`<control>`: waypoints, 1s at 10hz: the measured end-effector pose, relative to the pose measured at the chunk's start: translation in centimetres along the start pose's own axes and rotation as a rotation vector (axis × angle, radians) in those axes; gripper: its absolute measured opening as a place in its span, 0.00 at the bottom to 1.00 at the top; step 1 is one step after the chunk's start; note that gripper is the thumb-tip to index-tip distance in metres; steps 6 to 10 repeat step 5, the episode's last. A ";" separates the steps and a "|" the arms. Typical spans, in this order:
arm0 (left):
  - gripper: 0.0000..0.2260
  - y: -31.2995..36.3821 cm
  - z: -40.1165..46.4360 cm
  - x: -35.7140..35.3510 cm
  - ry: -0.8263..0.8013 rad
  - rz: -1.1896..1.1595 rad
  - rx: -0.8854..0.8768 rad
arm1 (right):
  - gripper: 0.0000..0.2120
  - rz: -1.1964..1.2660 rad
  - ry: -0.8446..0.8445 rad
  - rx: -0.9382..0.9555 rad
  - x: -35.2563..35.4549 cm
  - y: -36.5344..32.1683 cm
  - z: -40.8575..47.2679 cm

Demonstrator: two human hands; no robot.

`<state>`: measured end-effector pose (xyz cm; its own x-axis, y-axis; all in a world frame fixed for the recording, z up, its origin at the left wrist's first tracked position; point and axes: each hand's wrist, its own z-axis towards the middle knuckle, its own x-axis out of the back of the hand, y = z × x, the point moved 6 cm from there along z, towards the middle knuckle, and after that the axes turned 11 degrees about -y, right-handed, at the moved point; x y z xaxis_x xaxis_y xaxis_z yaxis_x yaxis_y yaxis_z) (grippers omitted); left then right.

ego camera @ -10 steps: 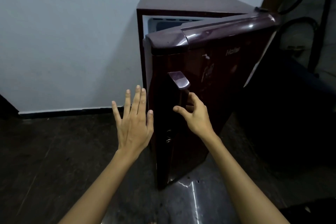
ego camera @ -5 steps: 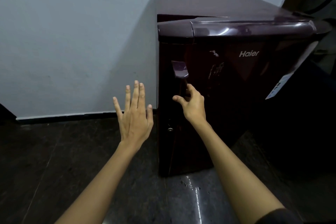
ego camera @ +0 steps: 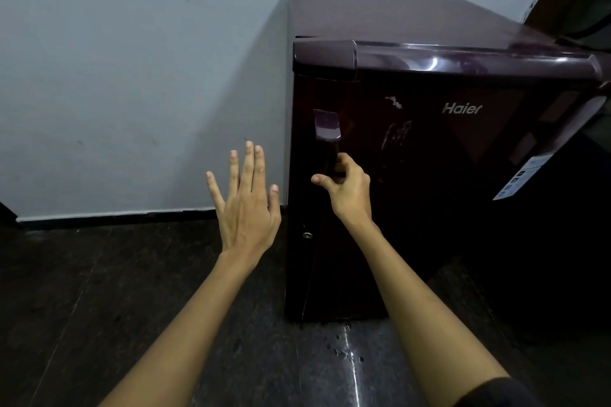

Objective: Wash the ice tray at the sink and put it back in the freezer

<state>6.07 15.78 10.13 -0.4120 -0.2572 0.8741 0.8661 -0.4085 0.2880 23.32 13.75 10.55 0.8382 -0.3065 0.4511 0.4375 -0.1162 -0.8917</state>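
A small dark maroon fridge [ego camera: 429, 149] stands against the white wall with its door closed. My right hand [ego camera: 347, 188] grips the lower part of the door handle [ego camera: 326, 129] at the door's left edge, fingers curled round it. My left hand [ego camera: 246, 205] hovers in the air just left of the fridge, fingers straight and spread, holding nothing. No ice tray is in view.
A white wall [ego camera: 132, 76] with a dark skirting runs behind. The floor [ego camera: 99, 307] is dark polished stone with a wet glint in front of the fridge. Dark furniture [ego camera: 562, 258] stands to the right of the fridge. A key lock [ego camera: 307, 235] sits below the handle.
The fridge door has swung from partly open to closed, with my right hand on its handle. My left hand stayed raised beside the fridge.
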 end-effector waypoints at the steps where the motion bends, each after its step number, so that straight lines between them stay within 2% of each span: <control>1: 0.29 0.3 0.1 0.0 0.002 -0.003 -0.002 | 0.21 0.008 -0.007 0.008 0.1 -0.2 -0.1; 4: 0.29 2.0 -1.1 -0.2 0.022 -0.018 -0.022 | 0.30 -0.059 -0.052 0.048 -0.2 0.1 -3.4; 10: 0.29 2.7 -1.9 -0.7 -0.003 -0.035 -0.041 | 0.29 -0.086 -0.033 0.065 0.2 0.7 -5.1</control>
